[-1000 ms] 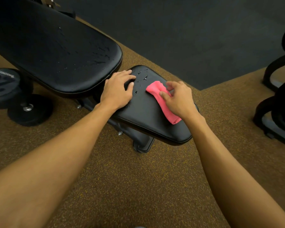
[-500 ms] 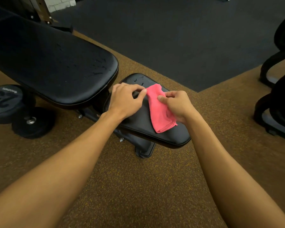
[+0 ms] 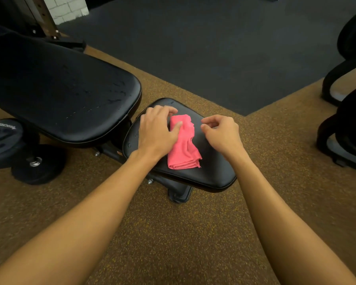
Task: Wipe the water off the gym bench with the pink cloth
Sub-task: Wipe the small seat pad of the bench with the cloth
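Pink cloth (image 3: 183,142) on bench seat (image 3: 212,167), left hand (image 3: 157,130) flat on it, right hand (image 3: 221,133) beside, loosely curled, empty grip

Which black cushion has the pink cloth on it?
The small seat pad nearest the person holds the pink cloth. The long back pad has only droplets.

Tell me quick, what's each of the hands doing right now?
Left hand: open, fingers pressing the folded pink cloth onto the black padded bench seat.
Right hand: loosely curled, holding nothing.
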The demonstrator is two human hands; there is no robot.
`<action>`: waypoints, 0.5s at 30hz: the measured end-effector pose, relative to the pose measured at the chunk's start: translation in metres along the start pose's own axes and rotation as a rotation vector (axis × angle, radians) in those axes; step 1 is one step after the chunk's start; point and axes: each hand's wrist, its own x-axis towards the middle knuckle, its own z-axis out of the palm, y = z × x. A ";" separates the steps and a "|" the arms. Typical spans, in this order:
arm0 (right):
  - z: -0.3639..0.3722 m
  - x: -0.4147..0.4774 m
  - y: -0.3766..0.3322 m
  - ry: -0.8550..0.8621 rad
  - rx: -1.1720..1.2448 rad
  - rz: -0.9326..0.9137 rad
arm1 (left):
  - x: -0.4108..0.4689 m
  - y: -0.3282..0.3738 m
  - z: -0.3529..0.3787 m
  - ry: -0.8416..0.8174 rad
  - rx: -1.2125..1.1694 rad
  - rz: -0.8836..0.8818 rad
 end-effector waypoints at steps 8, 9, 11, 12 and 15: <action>0.000 0.024 0.025 0.003 -0.314 -0.177 | -0.024 0.029 0.026 -0.309 0.210 0.129; 0.002 0.026 0.028 -0.010 -0.301 -0.168 | -0.025 0.030 0.029 -0.324 0.255 0.128; 0.008 0.028 0.030 -0.002 -0.245 -0.126 | -0.023 0.031 0.035 -0.325 0.293 0.109; 0.011 0.028 0.031 0.008 -0.240 -0.101 | -0.020 0.032 0.037 -0.326 0.299 0.095; 0.017 0.032 0.037 0.026 -0.277 -0.068 | -0.004 0.030 0.042 -0.337 0.298 0.047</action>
